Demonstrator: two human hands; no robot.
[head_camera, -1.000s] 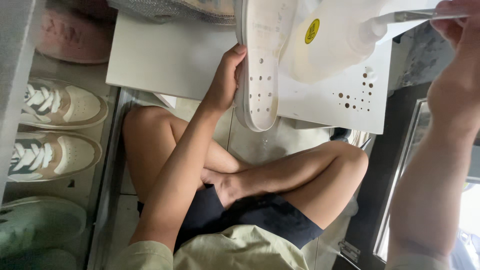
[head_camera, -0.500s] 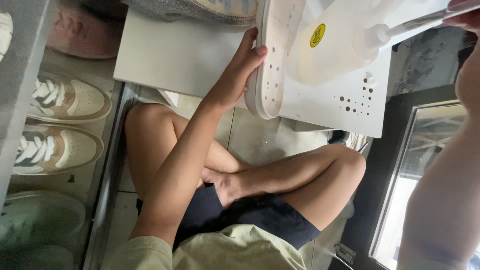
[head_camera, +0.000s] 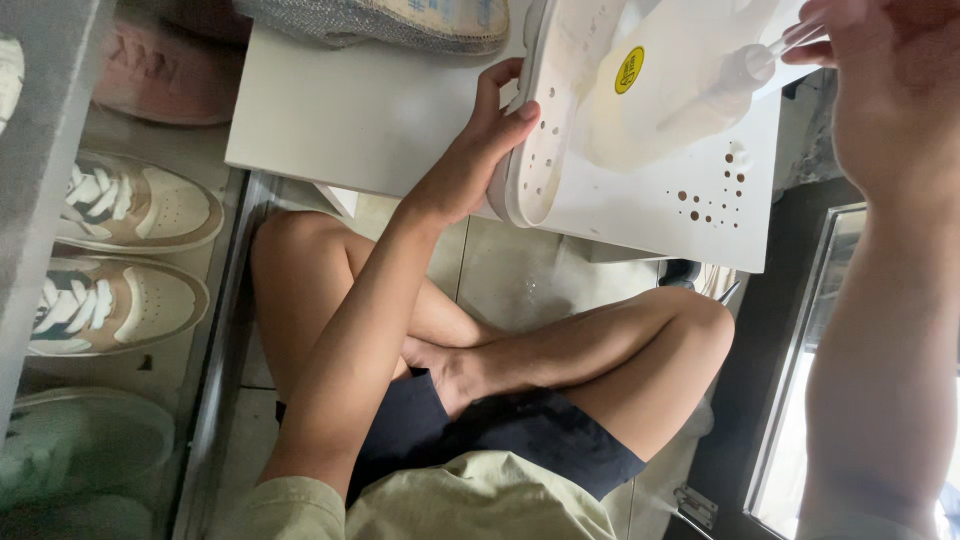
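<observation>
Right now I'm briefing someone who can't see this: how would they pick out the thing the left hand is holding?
Start at the white board above the crossed legs. At its right end the left hand grips a white shoe sole standing on edge. Unlike the laced sneakers shelved at left, it is a bare sole with small punched holes and a round yellow sticker.

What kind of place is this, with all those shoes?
Probably a shoe repair or shoe-making spot, though it might be a home corner. Finished sneakers line a shelf on one side, and the person's left hand holds a white shoe sole over a white board.
</observation>
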